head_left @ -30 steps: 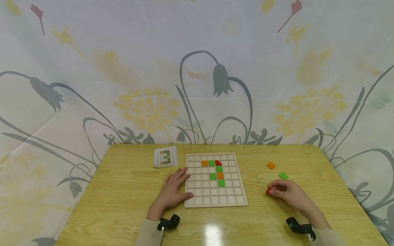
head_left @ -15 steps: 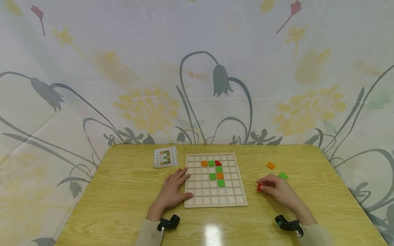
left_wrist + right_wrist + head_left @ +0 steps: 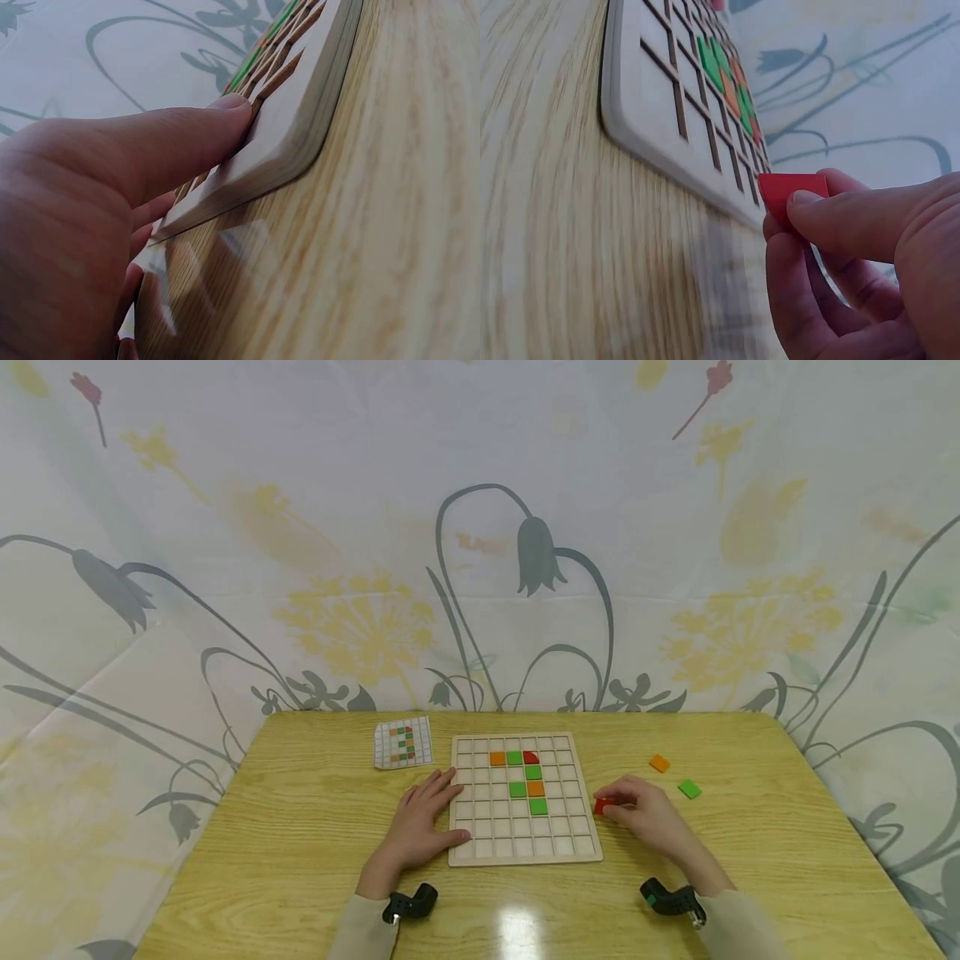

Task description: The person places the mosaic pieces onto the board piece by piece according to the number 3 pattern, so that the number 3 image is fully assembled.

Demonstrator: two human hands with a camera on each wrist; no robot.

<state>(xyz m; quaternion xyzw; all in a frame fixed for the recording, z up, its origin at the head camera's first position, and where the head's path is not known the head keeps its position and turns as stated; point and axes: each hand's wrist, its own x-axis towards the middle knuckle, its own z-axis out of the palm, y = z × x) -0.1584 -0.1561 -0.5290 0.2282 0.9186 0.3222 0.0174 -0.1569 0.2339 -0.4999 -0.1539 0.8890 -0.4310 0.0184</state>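
Note:
A wooden grid board (image 3: pixel 525 852) lies mid-table with orange, green and red tiles set in some of its cells. My left hand (image 3: pixel 420 827) rests on the board's left edge, fingers spread and the thumb (image 3: pixel 187 135) on the rim. Just off the board's right edge, my right hand (image 3: pixel 652 818) pinches a red tile (image 3: pixel 791 189) between thumb and fingers. One side of that tile looks curved in the right wrist view. Part of it is hidden behind the thumb.
A small printed card (image 3: pixel 403 743) with a coloured grid pattern lies behind the left hand. An orange tile (image 3: pixel 659 763) and a green tile (image 3: pixel 690 789) lie on the wooden table (image 3: pixel 300 860) at right. A patterned cloth (image 3: pixel 480 635) hangs behind the table.
My right hand has moved left with the red tile, from near the loose tiles to the board's right edge. The left hand has stayed in place.

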